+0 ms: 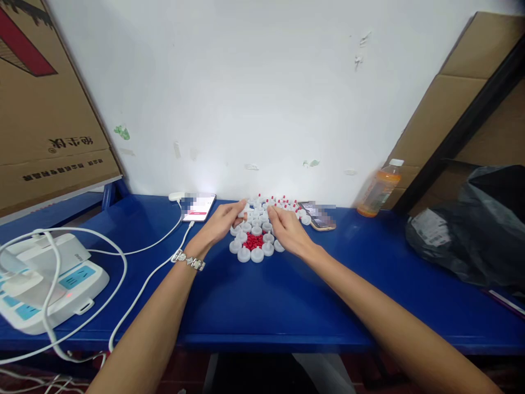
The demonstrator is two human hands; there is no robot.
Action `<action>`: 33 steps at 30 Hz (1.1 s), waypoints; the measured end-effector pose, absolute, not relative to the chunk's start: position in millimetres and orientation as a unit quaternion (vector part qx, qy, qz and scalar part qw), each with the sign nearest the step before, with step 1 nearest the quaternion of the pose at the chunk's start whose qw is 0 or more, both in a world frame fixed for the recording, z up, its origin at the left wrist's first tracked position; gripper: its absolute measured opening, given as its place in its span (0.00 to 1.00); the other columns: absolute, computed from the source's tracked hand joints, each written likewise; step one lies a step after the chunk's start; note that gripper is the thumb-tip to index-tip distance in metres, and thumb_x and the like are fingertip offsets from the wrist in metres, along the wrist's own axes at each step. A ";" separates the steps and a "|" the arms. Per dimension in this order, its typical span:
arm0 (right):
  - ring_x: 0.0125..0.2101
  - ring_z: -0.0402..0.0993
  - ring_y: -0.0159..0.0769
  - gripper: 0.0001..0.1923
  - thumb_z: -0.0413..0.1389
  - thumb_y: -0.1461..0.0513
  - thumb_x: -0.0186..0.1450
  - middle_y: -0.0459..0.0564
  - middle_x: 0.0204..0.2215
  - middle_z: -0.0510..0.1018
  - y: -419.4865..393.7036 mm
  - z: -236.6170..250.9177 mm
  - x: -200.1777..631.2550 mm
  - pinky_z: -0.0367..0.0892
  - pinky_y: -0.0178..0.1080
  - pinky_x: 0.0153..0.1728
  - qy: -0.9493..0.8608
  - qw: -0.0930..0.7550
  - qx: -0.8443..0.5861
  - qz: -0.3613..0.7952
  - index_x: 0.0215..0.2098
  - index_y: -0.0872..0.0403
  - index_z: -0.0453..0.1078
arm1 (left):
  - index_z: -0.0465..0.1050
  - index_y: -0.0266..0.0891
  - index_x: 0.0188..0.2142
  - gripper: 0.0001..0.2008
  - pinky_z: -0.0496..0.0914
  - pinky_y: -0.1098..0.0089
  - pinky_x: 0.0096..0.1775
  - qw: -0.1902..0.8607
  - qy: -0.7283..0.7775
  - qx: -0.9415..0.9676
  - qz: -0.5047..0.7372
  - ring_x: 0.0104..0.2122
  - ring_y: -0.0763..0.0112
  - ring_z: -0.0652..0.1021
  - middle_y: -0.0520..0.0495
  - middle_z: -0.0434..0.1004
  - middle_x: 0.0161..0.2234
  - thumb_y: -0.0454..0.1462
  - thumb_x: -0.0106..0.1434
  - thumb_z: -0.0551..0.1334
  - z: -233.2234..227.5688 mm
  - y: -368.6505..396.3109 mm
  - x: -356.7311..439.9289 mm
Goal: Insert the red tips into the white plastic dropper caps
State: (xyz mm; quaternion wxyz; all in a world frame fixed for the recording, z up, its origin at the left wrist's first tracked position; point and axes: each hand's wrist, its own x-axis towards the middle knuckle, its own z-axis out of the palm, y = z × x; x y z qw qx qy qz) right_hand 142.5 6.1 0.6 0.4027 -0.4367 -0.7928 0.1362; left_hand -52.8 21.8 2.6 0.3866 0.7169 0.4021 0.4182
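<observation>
On the blue surface (pixel 254 306), my left hand (pixel 219 224) pinched one small white cap (pixel 245 209); my right hand (pixel 287 230) rested half-curled, holding nothing I could see, on the cap cluster (pixel 256 241). Light, rigid, best gripped by the rim.

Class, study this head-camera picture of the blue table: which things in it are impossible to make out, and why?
- Left hand: its fingertips cover whatever white piece it pinches.
- Right hand: it hides the caps beneath it.
- White caps and the red pieces: too small for detail.
- Both phone screens: blurred.
- Power strip: cut by the left edge.
- Black bag: contents hidden, cut by the right edge.
</observation>
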 end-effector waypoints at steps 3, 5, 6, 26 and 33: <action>0.30 0.65 0.34 0.17 0.47 0.57 0.71 0.45 0.24 0.69 10.5 -3.8 149.3 0.57 0.37 0.35 -0.844 0.326 -0.413 0.100 0.25 0.53 0.60 | 0.70 0.39 0.32 0.20 0.65 0.70 0.30 0.264 0.414 0.773 0.403 0.27 0.72 0.70 0.51 0.71 0.27 0.53 0.67 0.56 2.3 20.6 -55.3; 0.34 0.68 0.35 0.14 0.48 0.59 0.70 0.47 0.29 0.73 11.9 -4.2 153.5 0.59 0.38 0.39 -0.853 0.311 -0.400 0.121 0.28 0.53 0.67 | 0.73 0.40 0.39 0.17 0.69 0.69 0.34 0.229 0.410 0.796 0.381 0.32 0.69 0.75 0.49 0.77 0.34 0.51 0.66 0.58 1.1 19.4 -54.4; 0.35 0.69 0.35 0.13 0.48 0.59 0.70 0.48 0.30 0.75 12.4 -3.6 155.9 0.60 0.37 0.39 -0.849 0.316 -0.396 0.148 0.32 0.54 0.69 | 0.74 0.40 0.42 0.17 0.70 0.68 0.35 0.225 0.410 0.801 0.373 0.33 0.68 0.76 0.48 0.78 0.37 0.51 0.65 0.59 0.3 18.8 -53.3; 0.28 0.73 0.32 0.06 0.56 0.64 0.62 0.48 0.28 0.80 78.7 -4.9 196.5 0.62 0.34 0.31 -0.791 0.355 -0.483 0.120 0.31 0.55 0.75 | 0.71 0.42 0.48 0.13 0.70 0.57 0.47 0.058 0.441 0.825 0.348 0.45 0.60 0.75 0.43 0.76 0.47 0.40 0.70 0.52 -7.4 59.8 -6.6; 0.25 0.71 0.32 0.08 0.56 0.69 0.57 0.47 0.23 0.79 87.4 -6.3 194.6 0.61 0.34 0.30 -0.848 0.241 -0.461 0.101 0.25 0.55 0.75 | 0.73 0.43 0.45 0.12 0.67 0.54 0.49 0.052 0.447 0.831 0.327 0.47 0.58 0.74 0.45 0.76 0.44 0.41 0.70 0.53 -16.6 55.2 -12.1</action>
